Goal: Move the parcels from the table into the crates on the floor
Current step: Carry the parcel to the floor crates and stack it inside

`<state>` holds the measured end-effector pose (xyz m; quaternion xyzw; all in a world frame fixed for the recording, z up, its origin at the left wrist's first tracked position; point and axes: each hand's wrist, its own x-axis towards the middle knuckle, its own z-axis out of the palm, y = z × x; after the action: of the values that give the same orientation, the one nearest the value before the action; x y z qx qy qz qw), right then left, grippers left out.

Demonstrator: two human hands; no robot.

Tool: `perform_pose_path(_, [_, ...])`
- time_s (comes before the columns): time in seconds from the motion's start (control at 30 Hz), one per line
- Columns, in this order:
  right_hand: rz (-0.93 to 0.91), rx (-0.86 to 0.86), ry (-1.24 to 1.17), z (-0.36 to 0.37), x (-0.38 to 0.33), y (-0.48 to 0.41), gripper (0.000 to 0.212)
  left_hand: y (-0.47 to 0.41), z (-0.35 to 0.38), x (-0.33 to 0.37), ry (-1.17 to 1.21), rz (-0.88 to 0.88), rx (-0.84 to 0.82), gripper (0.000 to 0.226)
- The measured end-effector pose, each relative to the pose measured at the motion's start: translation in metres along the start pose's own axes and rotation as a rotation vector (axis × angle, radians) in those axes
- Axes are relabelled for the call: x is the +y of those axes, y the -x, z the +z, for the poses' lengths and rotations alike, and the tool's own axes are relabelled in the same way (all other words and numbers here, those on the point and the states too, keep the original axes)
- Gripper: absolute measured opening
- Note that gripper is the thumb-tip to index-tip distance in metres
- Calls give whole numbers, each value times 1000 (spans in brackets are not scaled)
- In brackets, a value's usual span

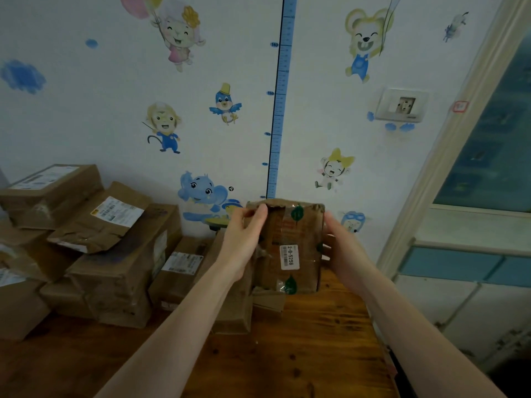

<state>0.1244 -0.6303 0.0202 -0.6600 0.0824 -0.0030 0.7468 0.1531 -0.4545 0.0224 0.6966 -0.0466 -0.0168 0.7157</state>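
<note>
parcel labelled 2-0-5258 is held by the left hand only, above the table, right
No, both hands hold it: the head view shows the left hand and right hand gripping opposite sides of the parcel above the table.

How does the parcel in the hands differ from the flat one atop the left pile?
The held parcel is boxy, gripped by the left hand and right hand; the flat parcel lies tilted on boxes. The held parcel's label is small; the flat parcel's is wide. Both are brown.
</note>
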Motion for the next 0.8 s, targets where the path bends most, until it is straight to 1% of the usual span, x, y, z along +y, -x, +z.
perform_pose_path(0.07, [49, 38, -47, 3, -1, -1, 48, 6, 5, -4, -116, 69, 8, 30])
perform_pose_path(0.17, [70, 90, -97, 2, 4, -3, 31, 8, 11, -11, -262, 203, -11, 38])
perform_pose_path(0.23, [51, 130, -112, 4, 6, -2, 25, 9, 14, -8, -264, 216, -25, 43])
perform_pose_path(0.27, [44, 141, -102, 6, 5, -1, 22, 9, 14, -6, -231, 188, -27, 48])
perform_pose_path(0.33, [26, 140, -63, 7, 7, -1, 21, 6, 12, -3, -128, 63, -13, 68])
perform_pose_path(0.37, [13, 116, -44, 7, 7, -1, 24, 2, 9, -2, -50, 1, 19, 80])
perform_pose_path(0.4, [4, 83, -28, 7, 7, -2, 30, -1, 4, -2, 48, -52, 57, 84])
perform_pose_path(0.43, [-5, 61, -5, 6, 8, -3, 35, -4, 0, -4, 163, -103, 85, 79])
perform_pose_path(0.47, [-16, 65, 23, 6, 7, -5, 36, -6, -5, -6, 275, -147, 106, 68])
perform_pose_path(0.53, [-56, 144, 93, 6, 5, -6, 30, -8, -12, -10, 419, -209, 108, 49])
perform_pose_path(0.57, [-56, 181, 136, 7, 5, -6, 38, -8, -14, -13, 458, -226, 101, 46])
perform_pose_path(0.6, [-18, 193, 153, 8, 5, -7, 53, -9, -16, -17, 494, -228, 85, 45])
perform_pose_path(0.67, [134, 164, 127, 10, 7, -6, 87, -9, -19, -22, 548, -208, 66, 38])
perform_pose_path(0.7, [201, 133, 98, 10, 8, -6, 96, -8, -20, -22, 571, -203, 62, 34])
perform_pose_path(0.73, [235, 111, 55, 10, 9, -8, 95, -9, -23, -24, 577, -195, 52, 34])
perform_pose_path(0.8, [218, 124, -26, 10, 11, -8, 76, -10, -31, -27, 553, -202, 2, 36])
